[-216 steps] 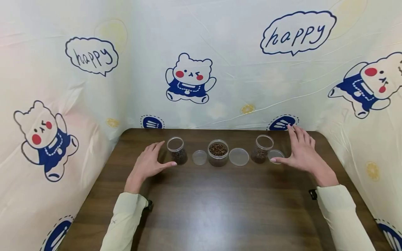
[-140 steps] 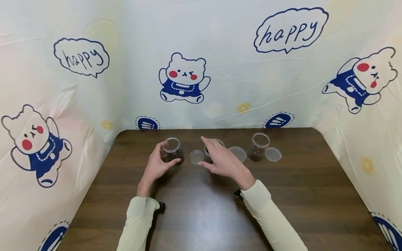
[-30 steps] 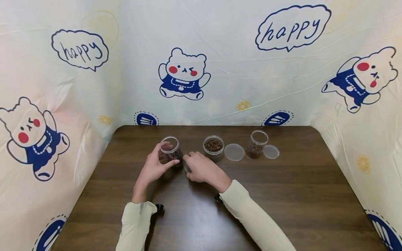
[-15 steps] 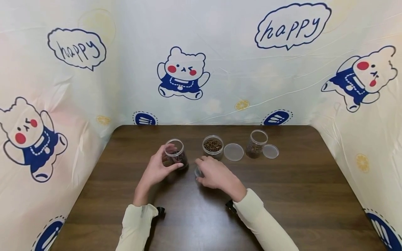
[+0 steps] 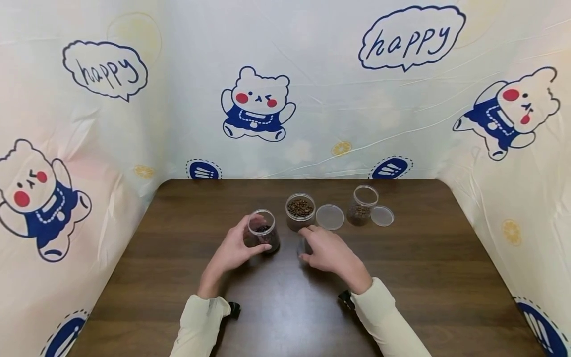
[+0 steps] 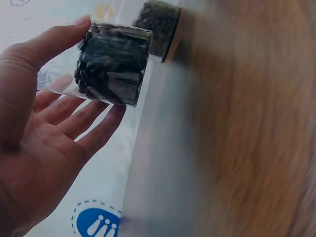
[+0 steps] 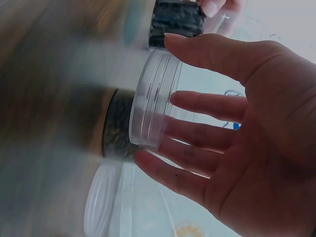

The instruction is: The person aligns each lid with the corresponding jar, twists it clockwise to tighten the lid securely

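My left hand (image 5: 234, 248) grips a clear jar (image 5: 263, 243) part filled with dark seeds, its thumb and fingers on opposite sides. In the left wrist view, the seeds (image 6: 111, 64) look black and elongated behind the clear wall; that jar has no lid on it. My right hand (image 5: 332, 253) holds a clear round lid (image 7: 155, 98) by its rim, between thumb and fingers. From the head view, most of this lid is hidden under the right hand. Directly behind that hand stands a wider open jar (image 5: 300, 223) full of brown beans.
A larger lid (image 5: 330, 217) lies flat beside the bean jar. Farther right stands another open jar (image 5: 362, 213) with brown contents low inside, and a small lid (image 5: 382, 216) lies next to it. The brown wooden table (image 5: 285, 312) meets a printed cloth (image 5: 312, 109) at the back.
Earlier, my left hand took hold of the seed jar and my right hand picked up the small lid beside it. Over the last second both hands moved right with them, the jar also nearer.
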`<state>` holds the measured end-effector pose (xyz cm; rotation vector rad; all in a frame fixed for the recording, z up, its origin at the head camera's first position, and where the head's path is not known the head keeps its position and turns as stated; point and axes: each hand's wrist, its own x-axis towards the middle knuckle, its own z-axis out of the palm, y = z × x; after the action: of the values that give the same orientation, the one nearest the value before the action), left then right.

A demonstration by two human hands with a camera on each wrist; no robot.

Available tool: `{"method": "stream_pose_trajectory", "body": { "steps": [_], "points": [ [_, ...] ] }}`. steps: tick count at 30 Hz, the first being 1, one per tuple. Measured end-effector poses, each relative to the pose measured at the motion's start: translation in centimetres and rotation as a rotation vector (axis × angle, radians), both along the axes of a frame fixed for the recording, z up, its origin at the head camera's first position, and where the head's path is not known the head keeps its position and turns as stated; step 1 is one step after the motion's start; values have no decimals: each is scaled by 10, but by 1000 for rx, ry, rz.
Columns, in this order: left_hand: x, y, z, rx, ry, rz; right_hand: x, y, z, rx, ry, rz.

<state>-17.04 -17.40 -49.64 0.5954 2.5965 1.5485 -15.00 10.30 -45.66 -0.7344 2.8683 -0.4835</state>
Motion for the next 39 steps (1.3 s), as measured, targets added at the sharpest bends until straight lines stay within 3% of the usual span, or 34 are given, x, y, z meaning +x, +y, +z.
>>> {"method": "stream_pose_trajectory", "body": {
  "steps": [9,20,34,39],
  "points": [
    [3,24,-10,38,-6,-62,2,29,-10,-18,-25,-74],
    [5,49,-16,16,-30,-107,3,56,-23,3,-62,-130],
    [3,63,-19,11,-78,-156,10,62,-32,7,-35,-150],
    [4,63,-19,22,-89,-169,10,65,-28,-22,-104,-148]
  ]
}}
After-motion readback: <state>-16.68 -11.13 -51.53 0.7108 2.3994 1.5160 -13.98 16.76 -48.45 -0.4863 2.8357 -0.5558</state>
